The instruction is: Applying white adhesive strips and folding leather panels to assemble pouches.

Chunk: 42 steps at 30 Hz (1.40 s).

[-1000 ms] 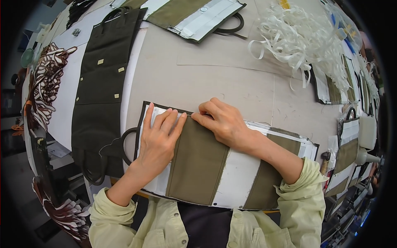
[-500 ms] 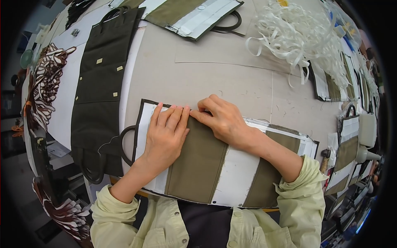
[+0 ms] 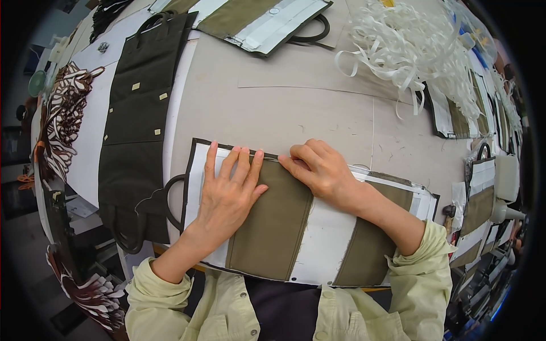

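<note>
An olive and white bag panel (image 3: 267, 221) with dark bound edges lies flat on the table in front of me. My left hand (image 3: 227, 187) rests on its upper left part, fingers stretched and slightly spread, the tips along the far edge. A little to the right, my right hand (image 3: 324, 173) has its fingers curled and pinches that same far edge between thumb and forefinger. Past the panel's left end sticks out a dark loop handle (image 3: 170, 196). White strips along the panel's far right edge look loose and frayed.
A long dark bag piece (image 3: 136, 108) with small pale tabs lies at the left. Beyond it sits a bundle of brown and white straps (image 3: 65, 111). White ribbon (image 3: 409, 51) is heaped at the far right. Another olive and white panel (image 3: 256, 25) lies at the back.
My right hand has slid slightly right along the far edge, away from the left hand. The left hand's fingers have spread a little and its thumb sticks out more.
</note>
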### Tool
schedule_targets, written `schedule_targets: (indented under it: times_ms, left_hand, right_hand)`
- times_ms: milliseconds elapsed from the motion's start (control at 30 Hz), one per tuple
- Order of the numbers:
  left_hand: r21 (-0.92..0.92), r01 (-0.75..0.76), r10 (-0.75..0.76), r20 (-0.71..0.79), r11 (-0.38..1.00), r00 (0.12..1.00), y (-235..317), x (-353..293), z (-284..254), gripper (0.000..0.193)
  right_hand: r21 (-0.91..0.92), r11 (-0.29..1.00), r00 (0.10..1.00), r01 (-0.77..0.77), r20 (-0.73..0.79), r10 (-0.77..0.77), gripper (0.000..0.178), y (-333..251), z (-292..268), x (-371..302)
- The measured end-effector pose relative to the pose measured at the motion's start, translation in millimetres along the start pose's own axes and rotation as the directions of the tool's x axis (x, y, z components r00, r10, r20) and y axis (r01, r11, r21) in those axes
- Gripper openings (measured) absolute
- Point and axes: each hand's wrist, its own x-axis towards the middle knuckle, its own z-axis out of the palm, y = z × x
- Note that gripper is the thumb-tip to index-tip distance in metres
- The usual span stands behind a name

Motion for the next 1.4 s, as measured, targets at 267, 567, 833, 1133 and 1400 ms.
schedule_targets:
  times_ms: [267, 567, 833, 1133, 1400]
  left_hand:
    - [-0.124, 0.016, -0.012, 0.036, 0.992, 0.999, 8, 1, 1, 0.079]
    - [-0.101, -0.031, 0.032, 0.008, 0.994, 0.999, 17, 3, 5, 0.083]
    - [-0.188, -0.026, 0.030, 0.014, 0.982, 0.999, 28, 11, 8, 0.084]
    - [-0.154, -0.005, 0.004, -0.007, 0.988, 1.000, 44, 11, 12, 0.089]
    - [-0.147, 0.002, -0.007, -0.036, 0.989, 0.999, 50, 10, 13, 0.089]
  right_hand:
    - [-0.024, 1.000, 1.000, -0.005, 0.023, 0.006, 0.035, -1, -4, -3]
    - [-0.033, 0.999, 0.999, 0.013, 0.046, -0.011, 0.045, -5, -15, -17]
    - [-0.076, 0.997, 0.999, -0.005, 0.046, 0.008, 0.046, -10, -15, -23]
    - [0.291, 0.755, 0.805, -0.587, 0.115, 0.582, 0.014, -19, -39, -22]
    - [0.321, 0.863, 0.908, -0.390, -0.023, 0.418, 0.022, -13, -36, -33]
